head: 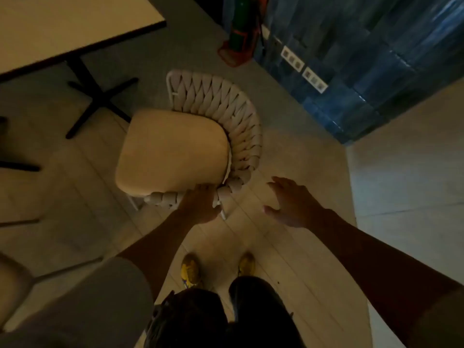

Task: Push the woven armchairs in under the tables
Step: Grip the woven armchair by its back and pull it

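Head view, looking down. Nearest the camera: dark trousers [251, 312] and two yellow shoes [191, 270], standing on the pale tiled floor [288, 259]. Both bare forearms reach forward from the lower edge.

The left hand [200, 205] lies on the near arm of the woven armchair [226, 104], its fingers [206, 188] curled over the braided rim where the arm meets the seat cushion [173, 151]. The right hand [295, 203] is spread, fingers straight and apart, holding nothing; it is just beside the curved chair back and not touching it.

The woven armchair stands on the floor, upright, with its open front turned toward the desk [62, 28] at upper left. It is not under the desktop; the far corner of the cushion is near one foot of the desk's black cross base [100, 101].

Farthest: a red-and-green fire extinguisher [242, 28] on the floor against a blue tiled wall [364, 59], which carries white wall sockets [292, 57].
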A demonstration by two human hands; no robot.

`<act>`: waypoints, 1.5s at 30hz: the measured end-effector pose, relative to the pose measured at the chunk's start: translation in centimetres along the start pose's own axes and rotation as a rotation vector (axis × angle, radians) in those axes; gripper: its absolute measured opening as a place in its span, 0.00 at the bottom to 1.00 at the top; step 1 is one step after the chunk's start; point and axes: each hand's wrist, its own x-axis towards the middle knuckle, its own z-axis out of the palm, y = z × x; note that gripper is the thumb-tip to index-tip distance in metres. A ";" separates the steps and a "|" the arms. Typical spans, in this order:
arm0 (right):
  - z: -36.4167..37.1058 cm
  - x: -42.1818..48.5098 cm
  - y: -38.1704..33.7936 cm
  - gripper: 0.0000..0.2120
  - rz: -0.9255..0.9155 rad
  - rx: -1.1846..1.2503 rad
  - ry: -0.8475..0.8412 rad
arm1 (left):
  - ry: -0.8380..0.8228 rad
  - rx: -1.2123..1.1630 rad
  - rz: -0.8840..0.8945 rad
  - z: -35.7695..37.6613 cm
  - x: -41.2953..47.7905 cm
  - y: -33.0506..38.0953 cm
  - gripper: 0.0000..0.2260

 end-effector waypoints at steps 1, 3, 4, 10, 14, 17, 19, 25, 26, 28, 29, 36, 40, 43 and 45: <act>0.3 1.5 0.7 0.39 -0.024 -0.011 -0.003 | -0.015 0.029 -0.006 0.7 1.1 -0.1 0.33; 0.6 4.4 2.1 0.40 -0.062 -0.070 0.001 | -0.028 0.065 -0.036 2.3 3.4 -0.5 0.34; 0.7 5.8 2.8 0.40 -0.092 -0.089 -0.008 | -0.036 0.062 -0.050 2.8 4.3 -0.7 0.34; 2.5 14.1 6.6 0.45 -0.191 -0.190 -0.003 | -0.078 0.059 -0.136 6.7 9.0 -1.1 0.37; 3.6 18.6 8.3 0.47 -0.257 -0.273 0.017 | 0.024 0.098 -0.216 8.8 10.5 -1.1 0.30; 3.6 22.2 8.8 0.50 -0.320 -0.374 0.040 | 0.157 0.146 -0.285 9.2 10.9 -0.9 0.19; 3.4 24.7 8.8 0.50 -0.368 -0.451 0.052 | 0.196 0.187 -0.300 9.4 11.3 -1.0 0.15; 3.2 30.5 8.8 0.51 -0.418 -0.703 0.054 | 0.248 0.230 -0.190 10.0 11.6 -1.9 0.16; 3.7 30.7 8.8 0.50 -0.418 -0.723 0.053 | 0.254 0.227 -0.168 10.1 11.7 -2.1 0.16; 4.8 30.8 8.9 0.42 -0.432 -0.711 0.075 | 0.270 0.243 -0.141 10.3 11.8 -2.5 0.16; 5.3 30.8 9.0 0.33 -0.459 -0.677 0.112 | 0.280 0.256 -0.135 10.4 11.9 -2.6 0.16; 6.3 29.9 9.3 0.19 -0.559 -0.577 0.265 | 0.332 0.291 -0.089 10.7 11.3 -3.4 0.16; 7.2 29.2 8.8 0.21 -0.569 -0.518 0.233 | 0.326 0.260 -0.041 10.6 10.2 -4.0 0.15; 7.6 27.7 7.6 0.19 -0.477 -0.483 0.179 | 0.309 0.258 -0.031 10.8 9.1 -4.7 0.15; 7.9 26.0 6.3 0.23 -0.409 -0.447 0.110 | 0.287 0.251 -0.022 11.2 8.0 -5.4 0.15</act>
